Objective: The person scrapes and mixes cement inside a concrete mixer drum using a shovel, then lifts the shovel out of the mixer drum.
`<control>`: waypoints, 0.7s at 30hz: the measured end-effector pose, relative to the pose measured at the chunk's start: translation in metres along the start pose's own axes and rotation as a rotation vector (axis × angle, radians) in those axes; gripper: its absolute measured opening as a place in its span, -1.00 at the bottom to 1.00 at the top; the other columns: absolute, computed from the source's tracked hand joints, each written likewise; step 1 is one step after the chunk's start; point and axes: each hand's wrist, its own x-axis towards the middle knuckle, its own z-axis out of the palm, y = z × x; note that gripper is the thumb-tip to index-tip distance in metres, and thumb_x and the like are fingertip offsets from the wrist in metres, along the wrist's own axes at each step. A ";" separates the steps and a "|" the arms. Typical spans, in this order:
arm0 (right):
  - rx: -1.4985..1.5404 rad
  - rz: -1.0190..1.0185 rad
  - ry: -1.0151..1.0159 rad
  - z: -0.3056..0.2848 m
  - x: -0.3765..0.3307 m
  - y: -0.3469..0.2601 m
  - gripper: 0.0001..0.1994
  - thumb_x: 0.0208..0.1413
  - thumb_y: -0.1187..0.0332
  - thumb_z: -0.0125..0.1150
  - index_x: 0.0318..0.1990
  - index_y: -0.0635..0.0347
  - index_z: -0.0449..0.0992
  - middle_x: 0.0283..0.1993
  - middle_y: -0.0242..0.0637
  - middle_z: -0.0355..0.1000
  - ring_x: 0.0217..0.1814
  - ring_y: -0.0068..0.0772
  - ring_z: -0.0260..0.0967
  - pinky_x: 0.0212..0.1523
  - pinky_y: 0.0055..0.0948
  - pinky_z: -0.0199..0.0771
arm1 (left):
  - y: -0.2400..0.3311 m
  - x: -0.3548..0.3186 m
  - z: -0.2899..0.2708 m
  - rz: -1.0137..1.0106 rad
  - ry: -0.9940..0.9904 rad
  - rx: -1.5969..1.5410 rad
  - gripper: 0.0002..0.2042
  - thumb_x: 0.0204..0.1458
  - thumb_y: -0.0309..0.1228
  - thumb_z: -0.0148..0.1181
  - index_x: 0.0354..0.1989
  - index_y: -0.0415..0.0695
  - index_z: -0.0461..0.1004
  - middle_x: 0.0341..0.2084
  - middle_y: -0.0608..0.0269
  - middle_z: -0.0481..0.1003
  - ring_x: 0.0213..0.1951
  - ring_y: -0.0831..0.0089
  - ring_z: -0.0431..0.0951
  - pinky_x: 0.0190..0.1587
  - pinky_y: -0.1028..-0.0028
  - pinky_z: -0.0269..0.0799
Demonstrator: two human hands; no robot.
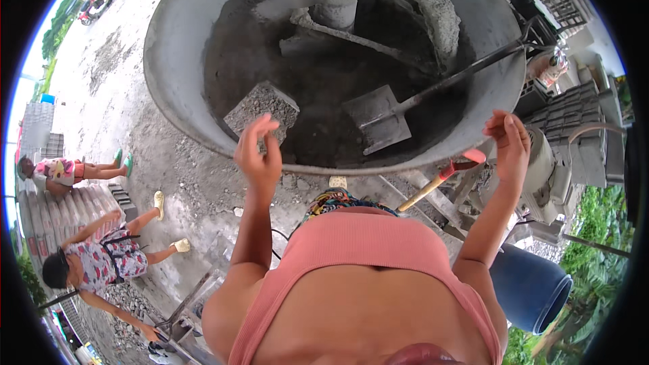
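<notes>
The scene is outdoors in flat daylight. Pale, gritty concrete ground (115, 74) runs off to the upper left, strewn with gravel. At the left edge stand stacked grey slabs (84, 206), with 2 people beside them. A vehicle (101, 0) is parked far off near green trees. To the right are stacked grey blocks (574, 111), a blue barrel (531, 287) and leafy plants (598, 263).

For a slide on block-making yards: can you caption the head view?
Left hand beside a grey concrete block at the mixer pan, right hand raised, shovel resting inside.
</notes>
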 end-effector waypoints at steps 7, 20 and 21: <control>-0.772 0.369 -0.147 -0.033 0.142 0.047 -0.52 0.13 0.10 0.04 0.07 0.28 0.35 -0.05 -0.28 0.39 -0.07 -0.46 0.34 -0.13 -0.47 0.37 | 0.001 0.000 -0.003 -0.145 0.083 -0.013 -0.66 -0.15 -0.73 -0.19 -0.15 -0.36 0.36 -0.41 0.10 0.51 -0.33 0.33 0.54 -0.18 0.41 0.44; -0.399 0.730 0.440 -0.157 0.327 0.188 -0.41 0.07 0.11 0.05 0.18 0.26 0.14 0.16 -0.14 0.15 0.21 -0.10 0.09 0.10 0.04 0.17 | 0.012 -0.001 -0.005 -0.317 0.091 0.012 -0.66 -0.12 -0.72 -0.24 -0.17 -0.35 0.40 -0.49 0.13 0.52 -0.38 0.44 0.54 -0.19 0.50 0.41; -0.159 0.627 0.452 -0.168 0.335 0.196 -0.48 0.06 0.15 0.06 0.13 0.25 0.21 0.10 -0.15 0.20 0.16 -0.11 0.14 0.09 0.02 0.19 | 0.011 0.001 -0.006 -0.327 0.085 0.014 -0.68 -0.13 -0.71 -0.18 -0.18 -0.33 0.41 -0.49 0.17 0.52 -0.41 0.46 0.53 -0.26 0.51 0.42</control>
